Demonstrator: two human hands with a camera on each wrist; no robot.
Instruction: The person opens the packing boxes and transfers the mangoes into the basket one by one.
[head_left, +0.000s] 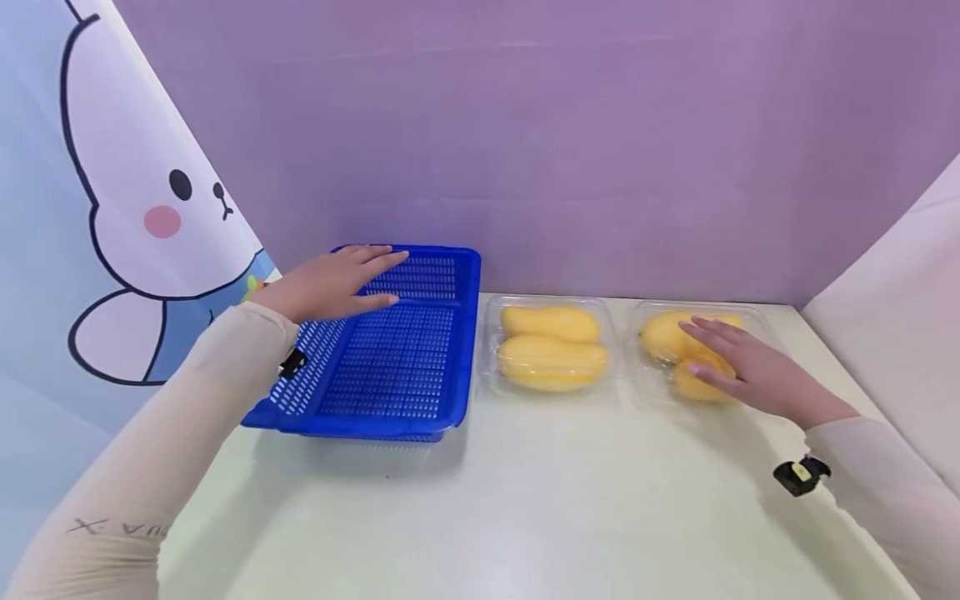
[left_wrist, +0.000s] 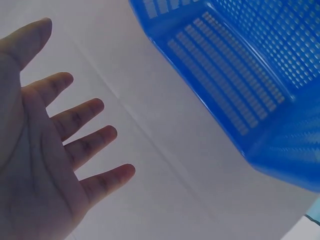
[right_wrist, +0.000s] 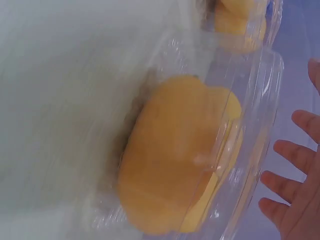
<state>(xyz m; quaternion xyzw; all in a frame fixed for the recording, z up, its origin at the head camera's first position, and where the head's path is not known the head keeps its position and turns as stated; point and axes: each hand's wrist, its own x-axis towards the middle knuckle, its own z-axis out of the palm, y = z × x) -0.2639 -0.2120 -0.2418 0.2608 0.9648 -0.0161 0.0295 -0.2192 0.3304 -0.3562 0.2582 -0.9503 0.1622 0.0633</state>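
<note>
My left hand is held over the left part of a blue plastic basket, its fingers straight and spread. In the left wrist view, that hand has a bare palm and stands apart from the basket's wall. To the right, my right hand hovers over a clear plastic container of yellow mangoes, partly covering them. The right wrist view shows its extended fingers beside the clear container's edge, holding nothing.
Between the basket and the right container stands another clear container with two yellow mangoes. All stand on a pale table against a purple backdrop. A cartoon-printed curtain hangs at left, a white one at right.
</note>
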